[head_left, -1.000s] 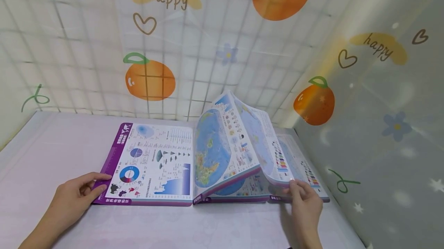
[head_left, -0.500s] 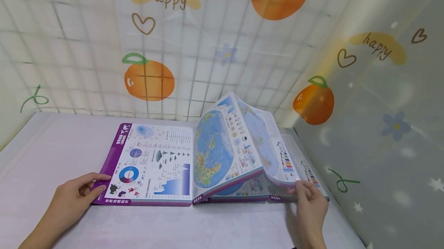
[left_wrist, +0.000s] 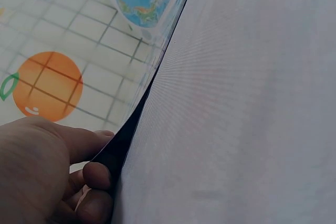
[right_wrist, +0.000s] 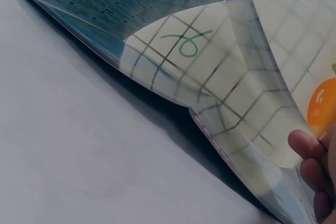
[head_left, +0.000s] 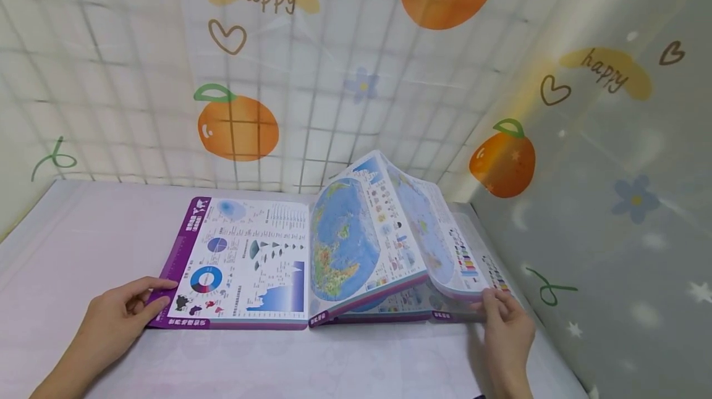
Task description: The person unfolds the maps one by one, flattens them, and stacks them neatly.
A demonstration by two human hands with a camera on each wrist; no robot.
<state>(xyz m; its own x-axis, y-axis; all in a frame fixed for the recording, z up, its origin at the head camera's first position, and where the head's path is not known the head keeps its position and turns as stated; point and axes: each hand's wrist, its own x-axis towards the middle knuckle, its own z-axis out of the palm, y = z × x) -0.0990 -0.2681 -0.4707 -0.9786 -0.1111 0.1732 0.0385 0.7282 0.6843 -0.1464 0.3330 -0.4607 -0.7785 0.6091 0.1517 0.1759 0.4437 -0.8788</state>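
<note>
A glossy folded world map (head_left: pixel 239 257) with a purple border lies partly unfolded on the table. Its left panel is flat, while the middle rises in a slanted fold (head_left: pixel 347 238) toward the right. My left hand (head_left: pixel 114 319) pinches the lower left edge; in the left wrist view, thumb and fingers (left_wrist: pixel 97 176) hold that edge slightly lifted. At the lower right corner of the raised upper panel (head_left: pixel 439 232), my right hand (head_left: pixel 508 337) pinches the sheet. The right wrist view shows the lifted sheet's reflective underside (right_wrist: pixel 189 72) beside the right fingers (right_wrist: pixel 310 156).
A pale cloth covers the table (head_left: pixel 311 365). Behind it stands a white grid under a translucent curtain (head_left: pixel 334 28) printed with oranges, hearts and "happy". The same curtain (head_left: pixel 601 152) closes off the right side, near the right hand.
My right hand has moved a little to the right, drawing the raised panel's corner with it. The fold leans and spreads further right. The left hand stays in place.
</note>
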